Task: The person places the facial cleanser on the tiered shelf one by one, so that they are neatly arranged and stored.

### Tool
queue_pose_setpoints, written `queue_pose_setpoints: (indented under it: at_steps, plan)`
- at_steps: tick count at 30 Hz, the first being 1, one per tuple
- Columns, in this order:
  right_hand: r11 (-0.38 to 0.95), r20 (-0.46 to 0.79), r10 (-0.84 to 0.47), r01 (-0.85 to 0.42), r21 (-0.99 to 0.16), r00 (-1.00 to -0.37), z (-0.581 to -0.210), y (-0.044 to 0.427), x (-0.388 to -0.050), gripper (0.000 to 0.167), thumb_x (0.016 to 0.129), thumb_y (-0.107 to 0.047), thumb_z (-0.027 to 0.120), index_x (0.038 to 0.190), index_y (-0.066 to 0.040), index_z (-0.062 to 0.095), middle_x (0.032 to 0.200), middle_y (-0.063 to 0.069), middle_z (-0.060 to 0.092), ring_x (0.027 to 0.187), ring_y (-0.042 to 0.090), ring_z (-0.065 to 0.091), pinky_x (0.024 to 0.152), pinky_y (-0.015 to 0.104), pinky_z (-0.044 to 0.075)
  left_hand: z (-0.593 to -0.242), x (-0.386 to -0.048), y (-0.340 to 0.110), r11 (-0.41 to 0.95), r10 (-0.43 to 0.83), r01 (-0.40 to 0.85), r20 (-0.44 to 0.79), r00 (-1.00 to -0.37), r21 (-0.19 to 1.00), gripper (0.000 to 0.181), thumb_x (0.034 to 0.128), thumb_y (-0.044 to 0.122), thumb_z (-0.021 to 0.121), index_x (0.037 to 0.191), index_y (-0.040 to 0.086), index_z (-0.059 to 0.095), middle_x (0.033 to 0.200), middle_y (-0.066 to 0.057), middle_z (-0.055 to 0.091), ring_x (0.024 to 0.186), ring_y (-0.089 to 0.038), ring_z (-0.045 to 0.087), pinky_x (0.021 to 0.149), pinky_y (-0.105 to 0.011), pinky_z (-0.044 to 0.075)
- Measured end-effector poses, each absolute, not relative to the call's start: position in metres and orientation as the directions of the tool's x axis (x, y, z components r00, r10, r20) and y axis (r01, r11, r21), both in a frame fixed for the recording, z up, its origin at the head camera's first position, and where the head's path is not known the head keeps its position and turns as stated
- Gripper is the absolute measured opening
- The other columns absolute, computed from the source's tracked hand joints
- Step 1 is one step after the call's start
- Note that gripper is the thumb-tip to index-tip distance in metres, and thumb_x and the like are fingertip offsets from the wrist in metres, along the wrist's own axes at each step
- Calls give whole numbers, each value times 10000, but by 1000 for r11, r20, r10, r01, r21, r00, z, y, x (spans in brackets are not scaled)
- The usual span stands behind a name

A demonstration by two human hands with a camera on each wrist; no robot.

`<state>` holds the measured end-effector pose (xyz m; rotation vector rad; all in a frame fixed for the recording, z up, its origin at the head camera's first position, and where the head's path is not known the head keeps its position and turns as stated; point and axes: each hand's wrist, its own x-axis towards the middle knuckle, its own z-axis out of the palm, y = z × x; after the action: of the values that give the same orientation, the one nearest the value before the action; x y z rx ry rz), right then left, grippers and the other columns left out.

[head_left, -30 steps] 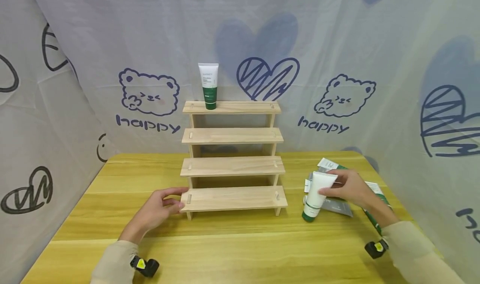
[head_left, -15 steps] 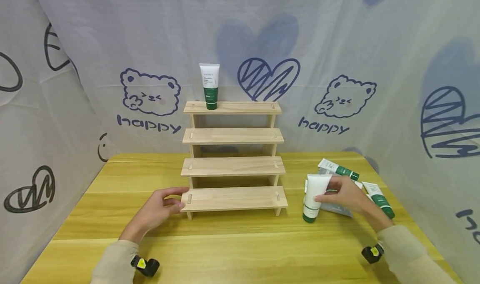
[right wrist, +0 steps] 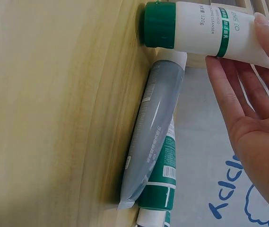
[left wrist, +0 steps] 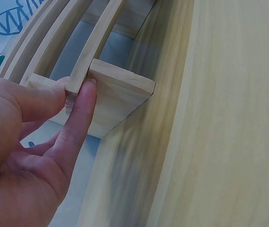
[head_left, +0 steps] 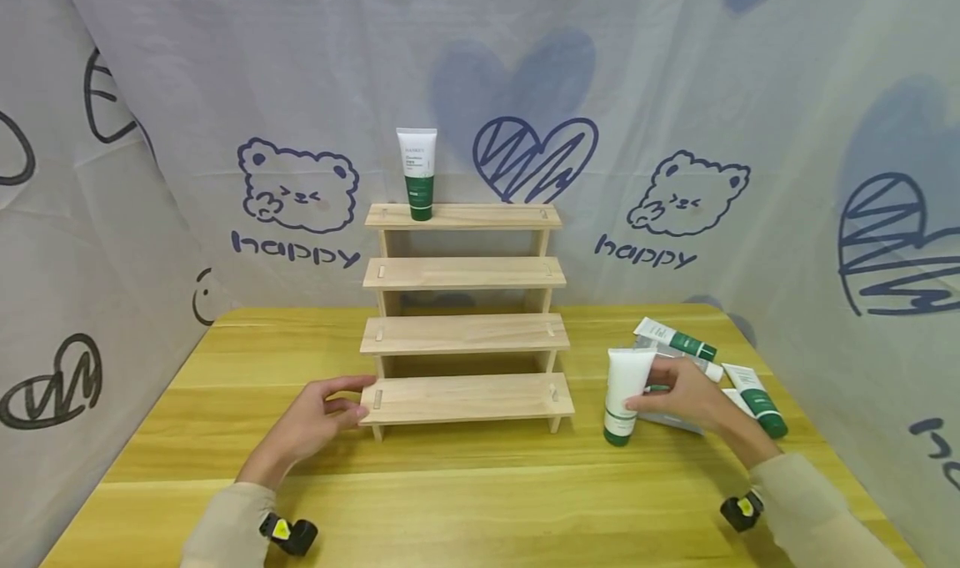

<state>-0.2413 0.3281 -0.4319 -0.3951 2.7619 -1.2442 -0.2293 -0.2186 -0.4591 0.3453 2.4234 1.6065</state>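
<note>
My left hand (head_left: 318,418) pinches the left end of the lowest board of a four-step wooden display shelf (head_left: 468,399). Thumb and index finger close on that board's end in the left wrist view. To the right of the shelf, my right hand (head_left: 690,394) holds a white cleanser tube (head_left: 624,384) with a green cap. It stands nearly upright, cap down, close to the tabletop; whether the cap touches is unclear. In the right wrist view, thumb and fingers lie round the tube's white body (right wrist: 238,33). Another white-and-green tube (head_left: 417,172) stands cap down on the top step.
Behind my right hand lie several tubes: a white-and-green tube (head_left: 675,339) at the back, another one (head_left: 757,399) on the right, and a grey tube (right wrist: 155,113) nearest the held one. A printed cloth (head_left: 480,67) hangs behind the yellow wood-grain table (head_left: 450,501).
My right hand has shifted slightly left with the white tube, which has gone from tilted to more upright. The left hand keeps its place on the shelf.
</note>
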Motion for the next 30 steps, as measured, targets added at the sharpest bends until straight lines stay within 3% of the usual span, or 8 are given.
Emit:
queue_pose_setpoints:
  at_steps: [3,11,30]
  plan:
    - [627,41,-280,-215,-749,-959,-434,328,-242,483,830,-224,880,1206,21,700,1130,178,764,1022,253,729,858,250,593,-459,-229,-219,379,310,79,-47,-950,922,488,1018,48,621,1498,50,527,1565,-259,451,1173,-298,682,886,-297,635]
    - [646,49,-300,-241,-724,-953,-439,324,-241,498,855,-242,861,1253,-3,683,1156,140,767,1033,173,717,980,486,581,-458,-229,-219,374,312,79,-45,-949,924,496,1015,44,625,1500,46,523,1572,-258,445,1185,-309,678,891,-297,635]
    - [635,32,-283,-213,-742,-958,-435,325,-243,446,838,-305,870,1192,-69,734,1130,88,772,1041,150,695,938,359,577,-461,-229,-220,357,315,74,-45,-948,931,503,1014,42,626,1504,43,514,1580,-249,442,1202,-313,669,904,-293,631]
